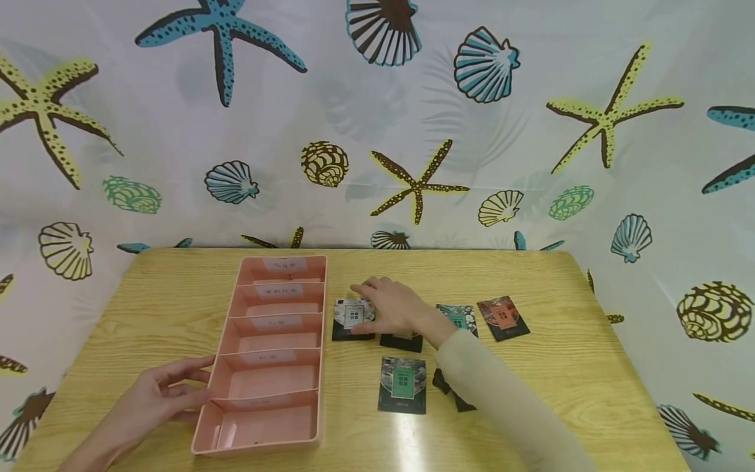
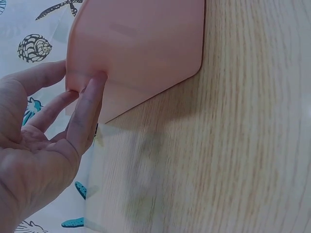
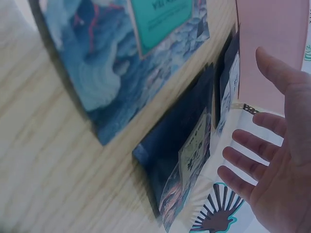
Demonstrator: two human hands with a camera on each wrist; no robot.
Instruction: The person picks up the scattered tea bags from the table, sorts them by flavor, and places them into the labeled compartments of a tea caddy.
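A pink box with several compartments in a row, each bearing a paper label, stands on the table. My left hand touches its left outer wall with the fingertips, seen closer on the pink wall in the left wrist view. My right hand hovers with spread fingers over a dark tea sachet with a white label right of the box. Under that hand lies a second sachet, partly hidden; its pale label shows in the right wrist view. The right palm holds nothing.
A green-label tea sachet lies in front of my right hand. Farther right are a teal-label sachet and a red-label one. My sleeve partly covers another dark sachet. A patterned curtain hangs behind the table.
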